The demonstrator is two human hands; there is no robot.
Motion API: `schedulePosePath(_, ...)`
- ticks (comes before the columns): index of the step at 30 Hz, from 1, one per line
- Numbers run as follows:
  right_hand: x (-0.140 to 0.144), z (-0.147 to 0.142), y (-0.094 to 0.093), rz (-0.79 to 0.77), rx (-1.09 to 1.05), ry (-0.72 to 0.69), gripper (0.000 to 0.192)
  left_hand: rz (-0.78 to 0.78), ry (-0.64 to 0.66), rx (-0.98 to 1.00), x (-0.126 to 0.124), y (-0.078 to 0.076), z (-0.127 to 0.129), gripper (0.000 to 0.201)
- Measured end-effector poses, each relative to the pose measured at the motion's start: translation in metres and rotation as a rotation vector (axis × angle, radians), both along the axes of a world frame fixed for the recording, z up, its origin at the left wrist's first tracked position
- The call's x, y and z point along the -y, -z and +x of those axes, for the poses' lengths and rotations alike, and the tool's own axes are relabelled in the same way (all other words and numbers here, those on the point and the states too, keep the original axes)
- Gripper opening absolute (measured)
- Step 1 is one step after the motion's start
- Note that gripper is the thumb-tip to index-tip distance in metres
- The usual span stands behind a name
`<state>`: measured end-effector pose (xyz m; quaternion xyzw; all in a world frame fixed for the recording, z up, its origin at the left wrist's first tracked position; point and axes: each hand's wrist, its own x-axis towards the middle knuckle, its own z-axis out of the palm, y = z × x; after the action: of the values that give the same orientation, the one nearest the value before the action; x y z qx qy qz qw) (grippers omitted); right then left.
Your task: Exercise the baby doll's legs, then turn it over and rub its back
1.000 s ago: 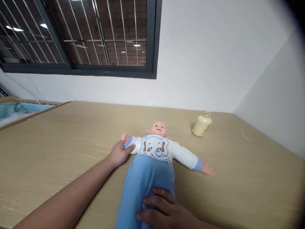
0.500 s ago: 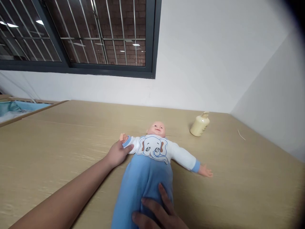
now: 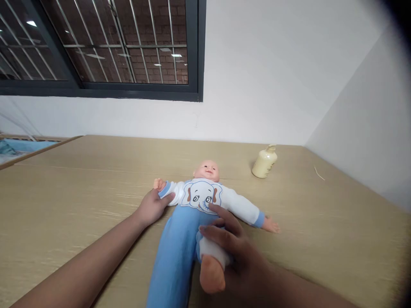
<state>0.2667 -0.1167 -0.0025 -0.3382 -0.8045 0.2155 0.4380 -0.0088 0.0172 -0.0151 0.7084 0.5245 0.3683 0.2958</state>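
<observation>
A baby doll (image 3: 181, 239) in a white top with an elephant face and blue trousers lies on its back, head toward the wall. My left hand (image 3: 153, 207) is closed around the doll's sleeved arm on the left, just below its small fist. At the doll's other leg is my right hand (image 3: 236, 244), its fingers curled over the lower leg from the right; the thumb is hidden. That leg is bent up, so the bare foot (image 3: 212, 273) and a white cuff (image 3: 214, 251) face me. The doll's other arm (image 3: 244, 205) stretches out to the right.
A cream pump bottle (image 3: 265, 162) stands beyond the doll to the right. Farther right lies a thin pale strip (image 3: 319, 173) on the wood-coloured tabletop (image 3: 80, 184). A blue-lined crib or box (image 3: 28, 146) adjoins at the far left. The wall and barred window (image 3: 135, 42) are behind.
My right hand has moved up from the trousers and now has the doll's right-side leg, which is raised and bent with its foot showing. My left hand keeps hold of the arm.
</observation>
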Motion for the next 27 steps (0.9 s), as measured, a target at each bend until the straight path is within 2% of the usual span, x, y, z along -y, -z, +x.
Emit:
schedulePosePath(6,-0.010,0.002,-0.002,-0.131,0.113,0.001,0.044,-0.010,-0.022,-0.015,0.004,0.001,-0.001,0.033)
schedulePosePath(11,-0.005,0.003,-0.001,-0.066,0.061,-0.054,0.047,-0.008,-0.027,-0.011,0.002,0.006,-0.004,0.034)
schedulePosePath(14,0.002,0.004,-0.002,0.048,0.085,-0.141,0.051,-0.048,-0.043,0.164,-0.003,0.008,-0.006,0.035)
schedulePosePath(17,0.007,0.002,-0.001,0.238,0.203,-0.246,0.040,-0.192,-0.070,0.428,-0.007,0.009,-0.010,0.043)
schedulePosePath(20,0.011,-0.005,0.007,0.296,0.346,-0.327,0.030,-0.315,-0.076,0.614,-0.008,0.007,-0.013,0.052)
schedulePosePath(24,0.014,-0.015,0.021,0.325,0.428,-0.380,0.028,-0.367,-0.085,0.699,-0.008,0.004,-0.014,0.052)
schedulePosePath(27,0.014,-0.019,0.024,0.332,0.433,-0.384,0.028,-0.381,-0.090,0.709,-0.009,0.004,-0.014,0.051)
